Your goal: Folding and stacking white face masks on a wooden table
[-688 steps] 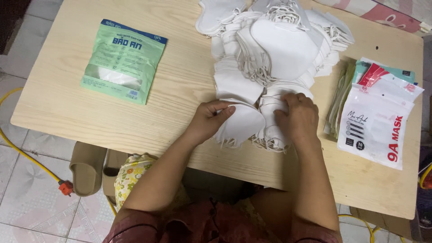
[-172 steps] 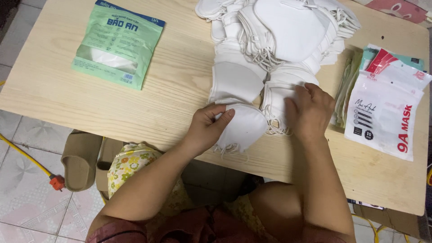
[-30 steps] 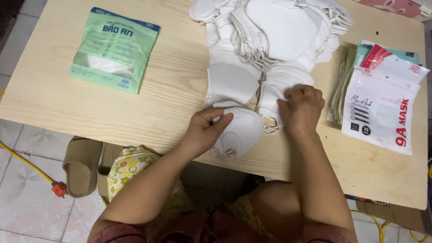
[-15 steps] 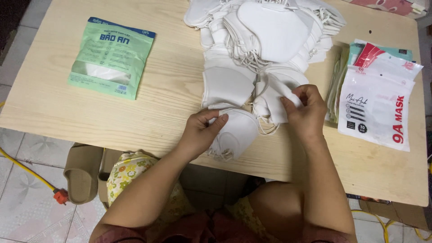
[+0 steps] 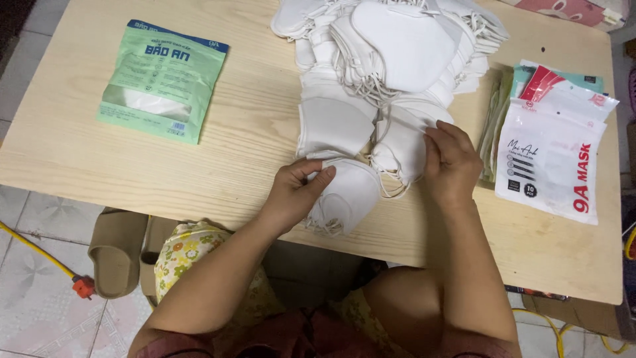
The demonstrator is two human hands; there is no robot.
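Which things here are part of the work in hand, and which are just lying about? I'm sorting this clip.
In hand: left hand, right hand, white masks, mask pile, pouch stack.
Lying about: green packet, sandals, yellow cable.

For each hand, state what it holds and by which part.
Left hand pinches a folded white fabric mask at its left edge; right hand grips another white mask by its right edge.
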